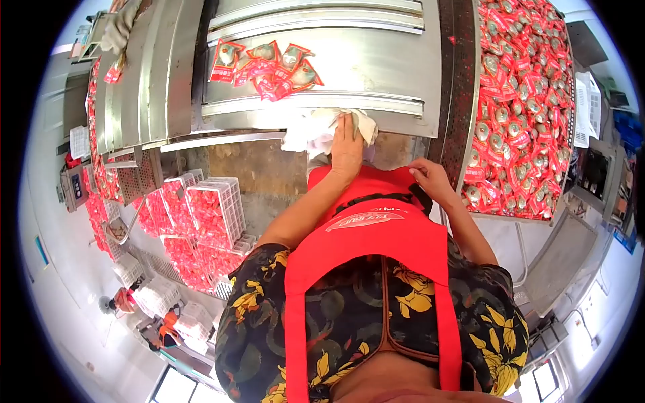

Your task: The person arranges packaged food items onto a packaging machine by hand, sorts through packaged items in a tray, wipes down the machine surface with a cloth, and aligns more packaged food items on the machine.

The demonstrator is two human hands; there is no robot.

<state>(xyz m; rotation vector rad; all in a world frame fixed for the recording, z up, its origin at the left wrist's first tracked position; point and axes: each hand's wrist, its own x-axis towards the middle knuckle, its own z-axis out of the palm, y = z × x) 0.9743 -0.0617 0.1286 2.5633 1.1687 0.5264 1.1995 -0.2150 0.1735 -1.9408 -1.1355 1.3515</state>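
At the near edge of the steel table (376, 74), my left hand (345, 149) presses on a bunched white cloth (306, 131), its fingers extended over the folds. Part of the cloth hangs below the table edge. My right hand (433, 180) is closed, thumb and finger pinched at the edge of the red apron (363, 232) in front of my body. Beyond the cloth, a small group of red packets with clear windows (269, 70) lies on the tabletop.
A large perforated tray heaped with red packets (517, 121) stands to the right. White crates (225, 208) full of packets are stacked at the lower left. A co-worker's gloved hand (119, 30) shows at the top left. Raised metal rails (316, 105) cross the table.
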